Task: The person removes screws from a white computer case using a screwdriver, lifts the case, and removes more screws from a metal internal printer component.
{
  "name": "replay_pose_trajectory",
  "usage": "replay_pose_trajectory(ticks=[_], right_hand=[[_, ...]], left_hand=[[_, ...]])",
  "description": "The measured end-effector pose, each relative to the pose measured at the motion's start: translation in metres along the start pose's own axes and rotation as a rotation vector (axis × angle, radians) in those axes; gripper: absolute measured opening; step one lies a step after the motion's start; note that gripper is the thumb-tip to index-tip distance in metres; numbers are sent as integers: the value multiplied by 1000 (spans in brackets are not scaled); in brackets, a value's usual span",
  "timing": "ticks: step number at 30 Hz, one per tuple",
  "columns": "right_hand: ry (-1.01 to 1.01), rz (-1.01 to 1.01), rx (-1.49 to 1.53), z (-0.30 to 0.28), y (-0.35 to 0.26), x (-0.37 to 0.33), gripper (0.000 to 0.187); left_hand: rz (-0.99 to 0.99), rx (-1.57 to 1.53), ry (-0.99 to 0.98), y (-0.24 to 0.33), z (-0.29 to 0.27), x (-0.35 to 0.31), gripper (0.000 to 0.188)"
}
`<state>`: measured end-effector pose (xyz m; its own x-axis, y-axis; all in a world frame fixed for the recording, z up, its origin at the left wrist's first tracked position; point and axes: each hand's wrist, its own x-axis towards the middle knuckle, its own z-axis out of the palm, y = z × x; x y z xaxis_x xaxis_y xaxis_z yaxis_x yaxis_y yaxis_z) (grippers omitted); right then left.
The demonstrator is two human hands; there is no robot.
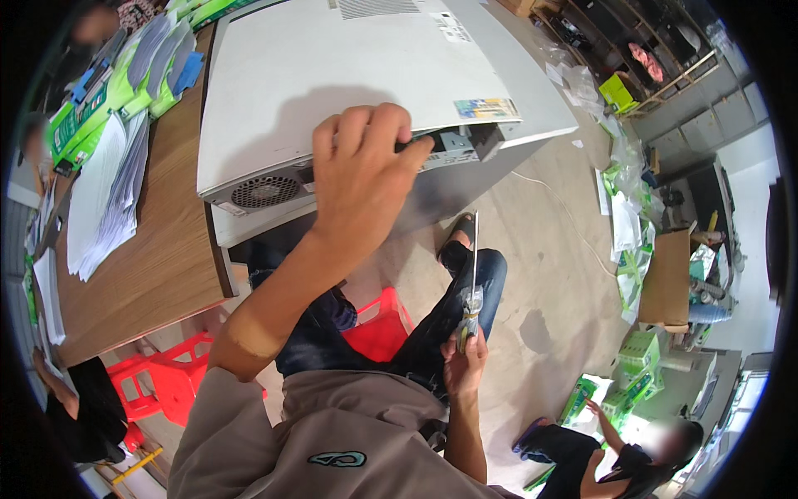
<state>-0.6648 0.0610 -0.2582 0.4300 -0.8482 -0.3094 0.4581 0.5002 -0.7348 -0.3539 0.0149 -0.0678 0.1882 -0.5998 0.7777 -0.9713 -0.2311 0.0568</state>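
Observation:
A large white machine case [332,75] lies on a wooden table [158,266], its near end hanging past the table edge. My left hand [362,170] grips that near end beside a round fan grille [266,192], fingers curled over the lid's rim by an open slot. Lower down, near my knee, my right hand [464,359] holds a long screwdriver [472,287] upright by its clear handle, shaft pointing up. I sit on a red plastic stool [378,328].
Stacks of white paper [108,200] and green packages [108,91] lie on the table's left. Another red stool [154,382] stands at lower left. A person [632,453] crouches on the concrete floor at lower right among green boxes and plastic bags. A cardboard box [669,279] sits at right.

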Motion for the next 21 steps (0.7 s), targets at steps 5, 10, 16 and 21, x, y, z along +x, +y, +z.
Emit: replay_pose_trajectory(ticks=[5, 10, 16, 21], right_hand=[[-6, 18, 113, -4, -3, 1, 59], [-39, 39, 199, -14, -5, 5, 57], [-40, 65, 233, -12, -15, 7, 48], [-44, 63, 255, -12, -16, 7, 55]], left_hand=[[11, -134, -67, 8, -11, 12, 19], [123, -334, -186, 24, -18, 74, 20], [377, -386, -488, 35, 71, 175, 15], [378, -21, -1200, 34, 135, 209, 22]])
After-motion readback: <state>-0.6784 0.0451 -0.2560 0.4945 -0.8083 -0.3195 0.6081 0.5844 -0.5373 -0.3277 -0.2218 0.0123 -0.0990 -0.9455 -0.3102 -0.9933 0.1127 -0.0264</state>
